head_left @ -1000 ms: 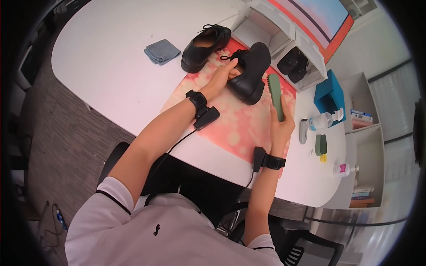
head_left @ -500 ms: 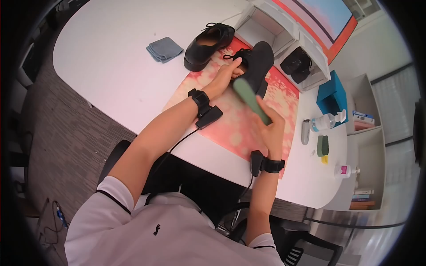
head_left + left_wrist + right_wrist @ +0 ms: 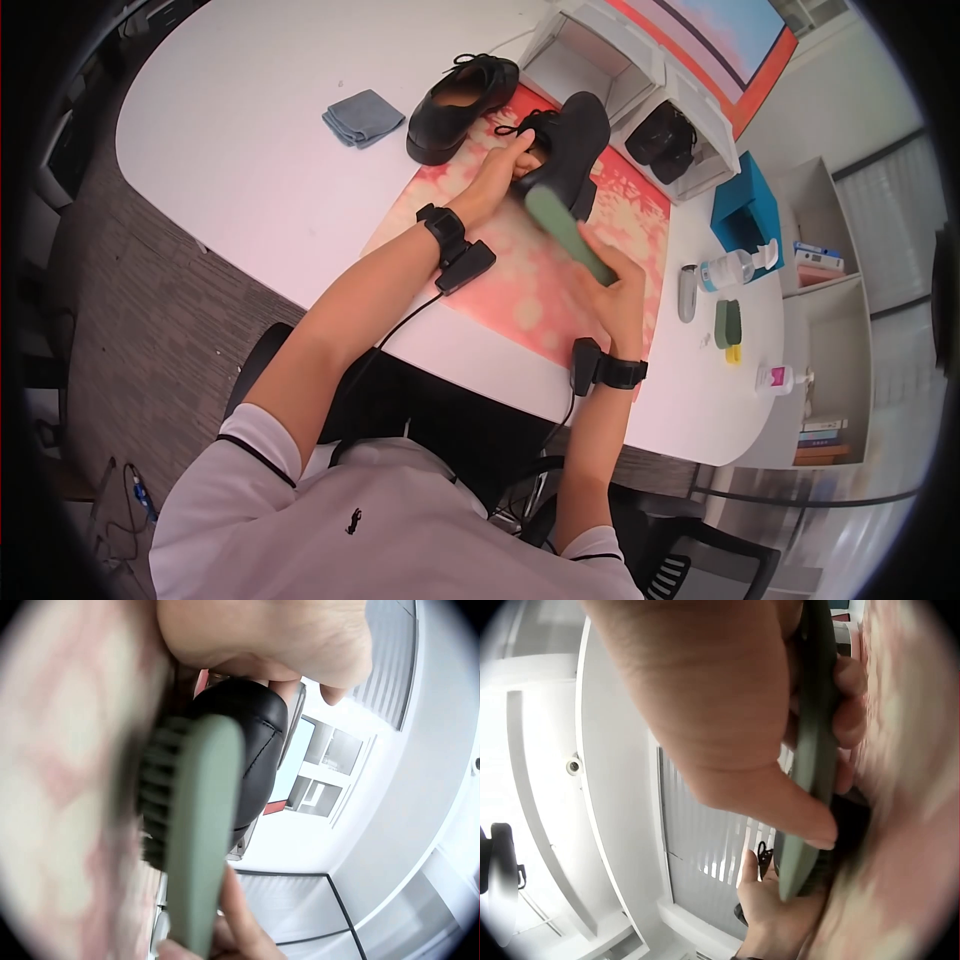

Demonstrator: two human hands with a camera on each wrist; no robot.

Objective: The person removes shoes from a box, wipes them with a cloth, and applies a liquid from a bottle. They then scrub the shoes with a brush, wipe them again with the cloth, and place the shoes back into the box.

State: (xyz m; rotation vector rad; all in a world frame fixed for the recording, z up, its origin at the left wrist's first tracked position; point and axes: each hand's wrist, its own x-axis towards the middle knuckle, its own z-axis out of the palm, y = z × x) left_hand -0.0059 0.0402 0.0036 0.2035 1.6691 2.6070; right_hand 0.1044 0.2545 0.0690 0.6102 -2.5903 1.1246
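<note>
My left hand [image 3: 497, 178] grips a black lace-up shoe [image 3: 575, 140] at its opening and holds it tilted on its side, the sole turned to the right. In my right hand [image 3: 617, 292] is a green brush [image 3: 562, 228], its fingers and thumb wrapped round the handle. The brush head overlaps the heel end of the shoe in the head view. Dark green bristles [image 3: 159, 787] show beside the black heel in the left wrist view. Its mate, a second black shoe [image 3: 440, 125], stands upright to the left of the held one.
A red and cream patterned mat [image 3: 500, 290] lies under the work. Left of it is a folded grey cloth [image 3: 363, 118]. White boxes [image 3: 590, 65] stand behind, one with black shoes [image 3: 660, 142] inside. To the right are a pump bottle [image 3: 727, 271] and another green brush [image 3: 728, 325].
My right hand has swung the brush leftward from beside the shoe to its heel end. The left hand keeps its hold; the shoe's heel has turned slightly.
</note>
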